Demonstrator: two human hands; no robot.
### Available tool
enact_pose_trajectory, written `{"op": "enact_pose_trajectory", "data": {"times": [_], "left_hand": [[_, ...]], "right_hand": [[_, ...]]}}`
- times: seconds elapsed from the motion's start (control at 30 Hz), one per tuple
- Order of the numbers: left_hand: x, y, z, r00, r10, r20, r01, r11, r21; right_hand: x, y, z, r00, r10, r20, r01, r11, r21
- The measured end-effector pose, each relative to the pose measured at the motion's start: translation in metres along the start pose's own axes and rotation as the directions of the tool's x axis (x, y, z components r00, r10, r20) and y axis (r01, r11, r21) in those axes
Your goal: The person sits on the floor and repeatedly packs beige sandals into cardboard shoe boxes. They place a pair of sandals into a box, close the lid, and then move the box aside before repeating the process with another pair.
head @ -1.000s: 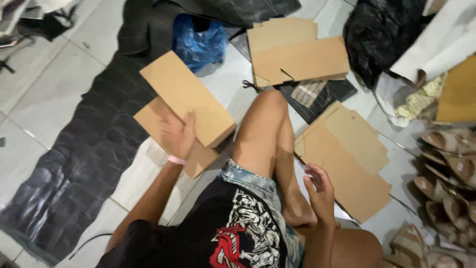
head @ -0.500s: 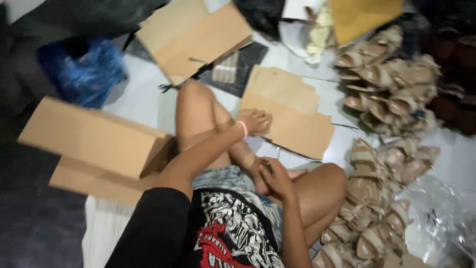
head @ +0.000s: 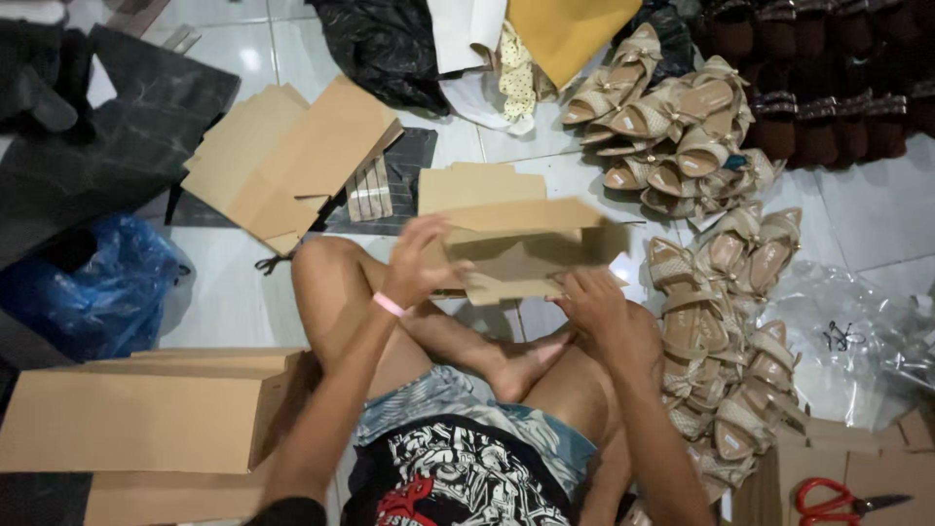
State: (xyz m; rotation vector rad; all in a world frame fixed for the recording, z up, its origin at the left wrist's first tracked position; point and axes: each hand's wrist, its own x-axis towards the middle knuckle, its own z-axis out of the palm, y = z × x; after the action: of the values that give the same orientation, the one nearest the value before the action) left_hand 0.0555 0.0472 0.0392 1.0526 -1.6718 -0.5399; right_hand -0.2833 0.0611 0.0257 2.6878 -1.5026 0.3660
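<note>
Head camera looks down at a flat brown cardboard box (head: 521,248) that is half folded and held up just past the person's crossed legs. The box is long from left to right, so its long side runs across in front of the body. The left hand (head: 421,261) grips the box's left end, with its fingers (head: 429,234) curled over the top edge and closed on the card. The right hand (head: 599,310) sits under the box's lower right part, fingers bent and pressing on the bottom flap. Both hands touch the box, one at each end, so neither is nearer. A pink band (head: 389,305) is on the left wrist. The card looks stiff, smooth and thin, with sharp fold lines. Behind the box lie more flat cardboard sheets (head: 282,161) on the white tiled floor (head: 877,209). To the right is a big heap of tan sandals (head: 716,292) with woven straps. On the left sits a folded-up box (head: 136,414) and a crinkly blue plastic bag (head: 93,287). Red scissors (head: 842,500) lie at the lower right, beside shiny clear plastic (head: 857,336).
</note>
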Motion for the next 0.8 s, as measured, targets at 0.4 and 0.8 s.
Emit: {"op": "enact_pose_trajectory", "data": {"times": [0.4,0.8], "left_hand": [[-0.034,-0.019,0.055,0.971,-0.145,0.191,0.052,0.905,0.421],[-0.021,-0.033,0.059,0.956,-0.107,0.273,0.007,0.938,0.345]], "right_hand": [[0.049,-0.020,0.024,0.960,0.235,-0.151,-0.233,0.972,0.035],[-0.019,-0.007,0.019,0.894,0.389,-0.222,-0.273,0.866,0.419]]}}
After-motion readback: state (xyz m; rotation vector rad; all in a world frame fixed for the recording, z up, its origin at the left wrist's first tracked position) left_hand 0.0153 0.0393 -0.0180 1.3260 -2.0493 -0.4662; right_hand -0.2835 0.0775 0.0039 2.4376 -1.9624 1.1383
